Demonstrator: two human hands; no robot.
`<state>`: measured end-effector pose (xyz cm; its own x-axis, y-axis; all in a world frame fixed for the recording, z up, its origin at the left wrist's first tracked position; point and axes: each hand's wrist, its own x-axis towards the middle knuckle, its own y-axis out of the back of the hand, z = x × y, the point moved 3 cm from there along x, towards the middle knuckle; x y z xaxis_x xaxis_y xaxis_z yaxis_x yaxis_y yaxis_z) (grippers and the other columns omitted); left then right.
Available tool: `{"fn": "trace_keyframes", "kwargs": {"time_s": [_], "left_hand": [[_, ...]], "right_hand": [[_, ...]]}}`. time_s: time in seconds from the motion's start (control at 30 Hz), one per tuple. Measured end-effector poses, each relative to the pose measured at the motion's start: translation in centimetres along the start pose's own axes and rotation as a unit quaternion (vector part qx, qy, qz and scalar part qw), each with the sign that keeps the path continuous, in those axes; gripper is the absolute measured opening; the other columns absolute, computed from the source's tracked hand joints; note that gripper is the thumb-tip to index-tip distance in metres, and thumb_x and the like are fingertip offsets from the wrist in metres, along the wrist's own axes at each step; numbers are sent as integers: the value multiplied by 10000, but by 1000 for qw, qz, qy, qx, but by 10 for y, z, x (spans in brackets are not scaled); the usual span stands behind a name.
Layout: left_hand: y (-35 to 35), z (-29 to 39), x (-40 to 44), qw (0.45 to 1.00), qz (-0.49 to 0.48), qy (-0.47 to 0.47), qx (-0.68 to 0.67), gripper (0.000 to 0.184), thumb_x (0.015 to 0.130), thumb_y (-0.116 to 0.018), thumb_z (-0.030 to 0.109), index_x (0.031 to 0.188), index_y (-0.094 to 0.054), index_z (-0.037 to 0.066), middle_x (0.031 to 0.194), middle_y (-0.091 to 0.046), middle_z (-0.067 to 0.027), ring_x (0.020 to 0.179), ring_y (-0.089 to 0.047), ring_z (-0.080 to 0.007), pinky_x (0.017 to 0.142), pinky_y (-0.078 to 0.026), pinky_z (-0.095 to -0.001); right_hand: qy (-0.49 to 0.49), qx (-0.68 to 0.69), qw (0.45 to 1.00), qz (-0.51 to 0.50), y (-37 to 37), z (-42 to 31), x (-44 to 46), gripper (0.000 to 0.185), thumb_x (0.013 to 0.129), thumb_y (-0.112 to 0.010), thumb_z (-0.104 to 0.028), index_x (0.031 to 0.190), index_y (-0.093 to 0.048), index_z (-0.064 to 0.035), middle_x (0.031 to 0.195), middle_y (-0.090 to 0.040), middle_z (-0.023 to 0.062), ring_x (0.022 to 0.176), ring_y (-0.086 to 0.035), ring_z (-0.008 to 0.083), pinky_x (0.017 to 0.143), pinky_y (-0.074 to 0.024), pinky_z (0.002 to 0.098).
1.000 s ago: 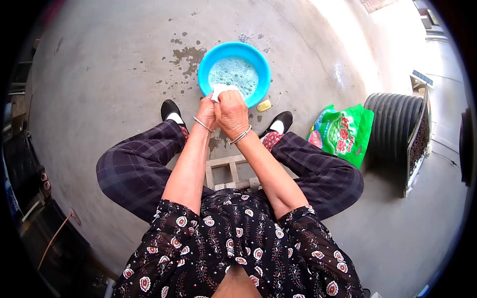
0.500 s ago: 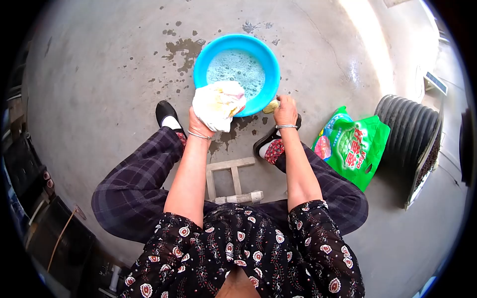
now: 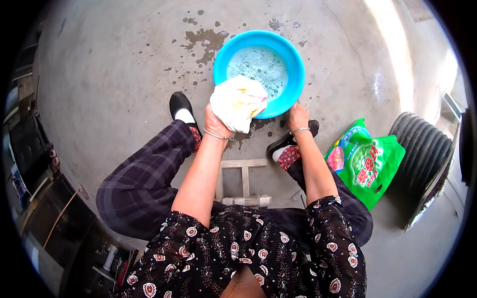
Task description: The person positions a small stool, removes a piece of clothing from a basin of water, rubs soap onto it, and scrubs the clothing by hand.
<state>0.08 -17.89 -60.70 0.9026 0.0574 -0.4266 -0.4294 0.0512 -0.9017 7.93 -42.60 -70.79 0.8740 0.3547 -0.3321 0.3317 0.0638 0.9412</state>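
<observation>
A bundled white cloth with yellowish stains is gripped in my left hand, over the near-left rim of a blue basin. Sudsy water with bubbles fills the bottom of the basin. My right hand is closed just below the basin's near-right rim, above my shoe. Its fingers point away from me, and whatever they hold is hidden. Each wrist wears a silver bangle.
On the right lies a green detergent bag, beside a dark ribbed tube-shaped object. A small wooden frame is between my legs. Wet patches mark the concrete floor. Dark furniture lines the left side.
The view has shifted, so basin and floor appear farther right. A yellowish piece beside my right fingers has gone out of sight. The cloth stays in my left hand.
</observation>
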Motion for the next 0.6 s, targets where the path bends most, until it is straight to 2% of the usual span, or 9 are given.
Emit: {"fn": "trace_keyframes", "kwargs": {"time_s": [0.07, 0.17, 0.2, 0.27, 0.4, 0.47, 0.5, 0.53, 0.6], "left_hand": [[-6, 2, -1, 1000, -4, -4, -5, 492, 856, -365, 261, 1238, -407, -47, 1218, -484, -229, 1084, -505, -394, 926, -411, -535], [-10, 1, -2, 1000, -8, 6, -26, 509, 853, -358, 264, 1254, -389, -50, 1239, -464, -235, 1104, -486, -403, 936, -393, -548], [-10, 1, -2, 999, -14, 11, -30, 524, 849, -356, 260, 1269, -373, -52, 1259, -447, -237, 1120, -469, -411, 945, -377, -555], [-15, 1, -3, 999, -36, 19, -34, 523, 852, -349, 262, 1269, -372, -53, 1266, -440, -238, 1126, -464, -414, 945, -375, -558], [-33, -4, -5, 998, -51, 34, -27, 490, 873, -332, 281, 1235, -415, -39, 1233, -475, -216, 1105, -492, -378, 938, -405, -514], [-27, -8, -5, 999, -36, 23, -32, 484, 879, -327, 287, 1231, -427, -29, 1220, -491, -195, 1100, -500, -345, 948, -404, -471], [-21, -9, -3, 999, -32, 13, -38, 480, 882, -325, 290, 1229, -434, -24, 1210, -500, -184, 1096, -505, -326, 953, -402, -448], [-19, -9, -3, 999, -29, 2, -45, 477, 885, -323, 293, 1226, -441, -18, 1200, -509, -173, 1092, -509, -307, 958, -399, -424], [-25, -8, -5, 999, -23, -1, -23, 466, 889, -327, 296, 1223, -455, -2, 1192, -520, -138, 1091, -507, -261, 970, -382, -377]], "right_hand": [[-15, 72, 997, 33, 5, 2, -7, 126, 743, -554, -18, 858, -568, -66, 902, -608, 131, 778, -580, 307, 691, -452, 392], [-135, 209, 968, 29, 24, 30, -2, 219, 695, -632, -15, 891, -536, -31, 807, -609, 122, 678, -593, 294, 642, -490, 357], [-200, 328, 919, 91, 36, 42, -2, 233, 713, -677, -56, 891, -530, -26, 739, -601, 92, 653, -600, 209, 628, -502, 315], [-228, 646, 713, 149, 68, 53, -6, 185, 760, -662, -70, 903, -554, -25, 779, -597, 56, 710, -590, 132, 640, -501, 266], [-76, 763, 640, 48, 161, -42, -18, 203, 816, -612, -68, 1010, -572, -25, 865, -599, 37, 783, -574, 109, 693, -479, 240], [-12, 710, 704, -5, 167, -103, -19, 176, 805, -614, -71, 979, -596, -58, 851, -594, 22, 756, -554, 106, 681, -449, 230], [108, 521, 845, 50, 166, -128, -20, 203, 761, -628, -63, 959, -598, -91, 830, -585, 45, 776, -550, 179, 722, -432, 285], [256, 366, 875, 188, 164, -156, -24, 217, 715, -640, -76, 924, -593, -116, 847, -560, 71, 837, -506, 263, 776, -391, 355], [220, 306, 907, 191, 162, -174, -25, 180, 712, -641, -109, 876, -568, -123, 880, -530, 69, 875, -449, 292, 790, -355, 400]]}}
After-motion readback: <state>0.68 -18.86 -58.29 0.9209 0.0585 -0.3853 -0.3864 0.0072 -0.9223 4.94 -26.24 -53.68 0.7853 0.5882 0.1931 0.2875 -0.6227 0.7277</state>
